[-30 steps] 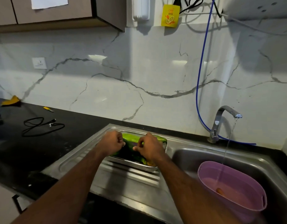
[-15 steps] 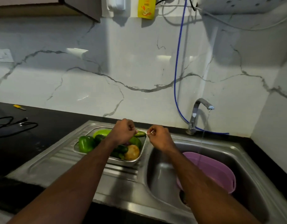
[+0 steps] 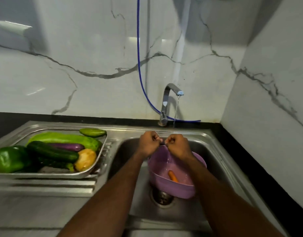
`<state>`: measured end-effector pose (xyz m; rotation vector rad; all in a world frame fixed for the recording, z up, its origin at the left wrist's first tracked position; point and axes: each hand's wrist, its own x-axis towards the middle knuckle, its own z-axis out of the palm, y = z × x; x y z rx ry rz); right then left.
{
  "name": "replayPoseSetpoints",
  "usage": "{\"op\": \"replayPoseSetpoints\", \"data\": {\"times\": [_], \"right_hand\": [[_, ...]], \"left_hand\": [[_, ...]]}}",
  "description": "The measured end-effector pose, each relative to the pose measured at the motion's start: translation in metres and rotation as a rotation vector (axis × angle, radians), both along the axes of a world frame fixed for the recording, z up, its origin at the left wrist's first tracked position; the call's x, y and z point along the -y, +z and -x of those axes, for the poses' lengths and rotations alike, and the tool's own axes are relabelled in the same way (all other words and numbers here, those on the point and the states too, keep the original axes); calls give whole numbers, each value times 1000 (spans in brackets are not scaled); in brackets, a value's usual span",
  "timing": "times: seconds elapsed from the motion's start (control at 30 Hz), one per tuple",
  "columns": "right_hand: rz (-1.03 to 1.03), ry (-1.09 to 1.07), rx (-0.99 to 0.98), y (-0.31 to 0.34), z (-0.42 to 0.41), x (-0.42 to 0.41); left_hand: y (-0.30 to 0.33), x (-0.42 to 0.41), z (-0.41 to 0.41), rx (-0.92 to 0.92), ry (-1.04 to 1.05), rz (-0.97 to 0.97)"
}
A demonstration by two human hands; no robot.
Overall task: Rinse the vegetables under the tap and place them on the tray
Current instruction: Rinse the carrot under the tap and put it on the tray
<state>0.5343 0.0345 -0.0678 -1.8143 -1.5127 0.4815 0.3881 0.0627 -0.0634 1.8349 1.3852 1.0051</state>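
Head view: carrot (image 3: 173, 176) lies diagonally in bowl (image 3: 174, 189).

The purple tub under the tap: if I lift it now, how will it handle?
Probably heavy and sloshy: the purple tub holds water with a carrot in it. It already sits tilted over the drain, so it may tip. Wet plastic could slip.

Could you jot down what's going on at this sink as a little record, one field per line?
tap: running, thin stream falls toward the tub
tub: purple, in the sink, holds water and a carrot
left hand: over the tub's far rim, pinching something small and dark
right hand: beside the left, pinching the same small thing
small thing: too small to identify
tray: steel, on the drainboard
on tray: pepper, cucumber, eggplant, other vegetables
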Motion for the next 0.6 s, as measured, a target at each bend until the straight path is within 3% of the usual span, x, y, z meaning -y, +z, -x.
{"op": "replayPoseSetpoints", "data": {"times": [0.23,0.37,0.6], "right_hand": [[302,-64,141,-78,-29,-30],[360,-99,222,-119,-33,-37],[551,-59,317,-144,-33,-40]], "left_hand": [[-64,-18,-30,71,64,134],[-65,-45,-29,121,54,187],[-69,-41,-32,41,23,170]]}}
